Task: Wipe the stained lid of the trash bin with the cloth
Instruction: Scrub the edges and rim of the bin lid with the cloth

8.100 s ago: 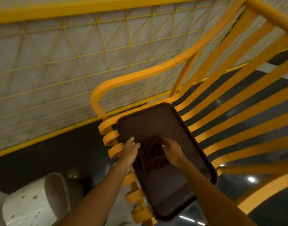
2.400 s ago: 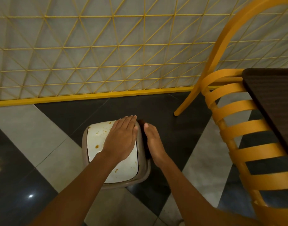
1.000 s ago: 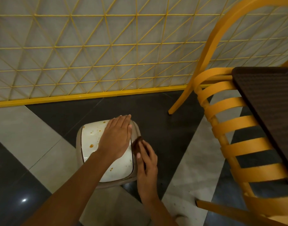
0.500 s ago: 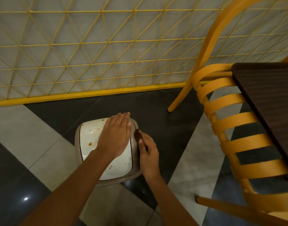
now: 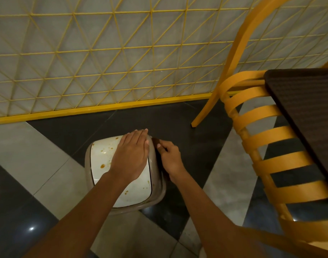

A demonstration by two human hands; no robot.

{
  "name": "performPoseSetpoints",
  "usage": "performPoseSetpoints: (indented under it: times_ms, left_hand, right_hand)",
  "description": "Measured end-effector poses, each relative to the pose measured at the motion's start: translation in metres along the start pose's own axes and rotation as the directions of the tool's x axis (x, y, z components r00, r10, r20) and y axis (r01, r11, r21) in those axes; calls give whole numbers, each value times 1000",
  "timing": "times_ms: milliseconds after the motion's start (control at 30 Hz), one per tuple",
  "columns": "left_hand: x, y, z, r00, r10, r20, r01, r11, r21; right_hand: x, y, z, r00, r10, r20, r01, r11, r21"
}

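L grip [image 5: 130,157] spread flat on lid [image 5: 100,157] | R grip [image 5: 170,159] pinching cloth [image 5: 155,142] beside lid

The left hand [image 5: 130,157] lies flat on the lid [image 5: 103,164] of the trash bin [image 5: 87,164]. Just right of it, the right hand [image 5: 170,159] pinches the cloth [image 5: 155,142] at the bin's right edge. A wire fence [image 5: 103,62] runs beyond both hands. A chair [image 5: 271,138] stands right of the right hand, with a tray [image 5: 308,108] on it.

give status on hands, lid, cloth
Left hand flat on lid. Right hand pinching dark cloth at lid's right rim. Orange stains not yet wiped. Chair off right.
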State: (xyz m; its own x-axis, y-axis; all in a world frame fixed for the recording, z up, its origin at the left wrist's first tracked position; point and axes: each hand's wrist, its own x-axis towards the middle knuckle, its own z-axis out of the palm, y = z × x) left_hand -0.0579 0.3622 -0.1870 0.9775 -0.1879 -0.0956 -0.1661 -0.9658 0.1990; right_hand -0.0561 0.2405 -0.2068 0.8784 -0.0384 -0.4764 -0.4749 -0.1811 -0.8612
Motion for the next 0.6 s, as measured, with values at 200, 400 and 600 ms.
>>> performPoseSetpoints:
  times_ms: [200,400,600]
  left_hand:
    - [0,-1,0,1000,25,-9,-25,1000,-4]
    - [0,-1,2,1000,9,-11,-9,1000,8]
    - [0,0,-2,1000,17,20,-18,1000,12]
  right_hand:
    - [24,-27,5,991,-98,87,108,988,-113]
    - [2,-4,-3,999,14,41,-12,999,-45]
    - [28,-29,9,994,-69,79,78,990,-118]
